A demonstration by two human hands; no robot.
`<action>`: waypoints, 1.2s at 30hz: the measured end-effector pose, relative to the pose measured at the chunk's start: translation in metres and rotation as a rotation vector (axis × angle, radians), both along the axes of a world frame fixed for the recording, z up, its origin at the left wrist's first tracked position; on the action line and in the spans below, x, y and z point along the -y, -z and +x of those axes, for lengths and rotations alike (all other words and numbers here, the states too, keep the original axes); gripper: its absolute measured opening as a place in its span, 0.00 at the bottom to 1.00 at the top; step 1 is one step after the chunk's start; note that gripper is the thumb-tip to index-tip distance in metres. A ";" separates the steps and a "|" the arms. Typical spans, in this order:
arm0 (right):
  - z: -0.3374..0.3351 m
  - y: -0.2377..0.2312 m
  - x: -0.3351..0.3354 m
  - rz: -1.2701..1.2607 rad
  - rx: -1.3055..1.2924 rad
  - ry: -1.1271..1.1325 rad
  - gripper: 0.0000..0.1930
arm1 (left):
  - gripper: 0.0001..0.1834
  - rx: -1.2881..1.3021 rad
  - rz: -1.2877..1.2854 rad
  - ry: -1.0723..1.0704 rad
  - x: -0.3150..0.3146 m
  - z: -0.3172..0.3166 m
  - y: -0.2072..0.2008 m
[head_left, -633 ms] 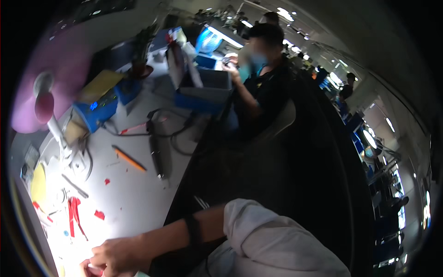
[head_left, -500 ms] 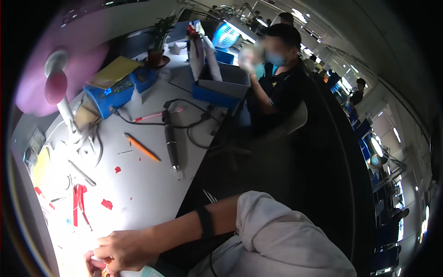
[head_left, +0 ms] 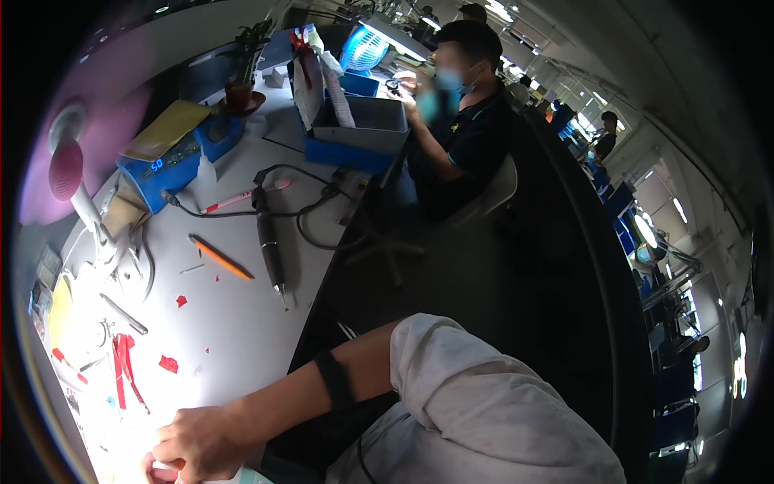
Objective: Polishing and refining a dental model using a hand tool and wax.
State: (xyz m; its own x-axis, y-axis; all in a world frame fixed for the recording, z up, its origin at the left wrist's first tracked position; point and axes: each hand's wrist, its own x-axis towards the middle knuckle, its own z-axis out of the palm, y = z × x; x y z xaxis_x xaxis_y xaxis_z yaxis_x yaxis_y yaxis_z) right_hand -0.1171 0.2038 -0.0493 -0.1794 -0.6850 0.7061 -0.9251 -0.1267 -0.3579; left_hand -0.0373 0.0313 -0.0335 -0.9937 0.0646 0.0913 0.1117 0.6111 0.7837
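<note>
My right hand (head_left: 200, 442) is low at the left, its fingers curled tightly over a small thing I cannot make out. A bit of orange-red shows beneath them. Against its fingertips press the fingers of my left hand (head_left: 151, 468), mostly cut off by the lower edge and washed out by bright light. They look closed too; what they grip is hidden. On the white table (head_left: 234, 323) just beyond my hands lie red strips (head_left: 121, 371), red scraps (head_left: 168, 365) and a slim metal tool (head_left: 124, 314).
An orange pen-like tool (head_left: 219, 257) and a dark corded rotary handpiece (head_left: 268, 246) lie farther off. Behind them stand a blue control box (head_left: 149, 181), a pink fan (head_left: 66, 165) and a grey-and-blue bin (head_left: 363, 133). A masked co-worker (head_left: 468, 121) sits beyond the bin.
The whole view has shifted, so table things sit farther left and slightly higher. My hands stay together, fingers still closed. The co-worker's hands are lower, holding a small dark thing.
</note>
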 end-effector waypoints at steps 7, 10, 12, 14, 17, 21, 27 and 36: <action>-0.005 -0.006 0.001 0.028 0.205 -0.108 0.03 | 0.27 0.007 0.006 0.015 -0.010 -0.004 0.010; -0.008 -0.010 0.010 0.583 0.092 -0.148 0.11 | 0.27 0.019 -0.001 0.015 -0.009 -0.004 0.005; -0.006 -0.001 0.007 0.552 0.092 -0.131 0.11 | 0.27 0.023 0.000 0.028 -0.016 -0.006 0.004; -0.005 -0.005 0.002 0.517 0.077 -0.122 0.11 | 0.27 0.019 0.003 0.036 -0.018 -0.010 0.004; 0.001 -0.011 -0.005 0.535 0.147 -0.064 0.11 | 0.28 0.024 0.001 0.035 -0.017 -0.009 0.006; -0.008 -0.001 -0.001 0.477 0.142 -0.115 0.10 | 0.28 0.032 -0.001 0.022 -0.016 -0.008 0.011; -0.009 -0.011 -0.003 0.461 0.058 -0.230 0.10 | 0.28 0.023 -0.005 0.003 -0.004 -0.004 0.007; 0.000 -0.008 0.001 0.092 0.164 -0.086 0.03 | 0.28 -0.015 -0.003 -0.028 0.009 0.012 0.000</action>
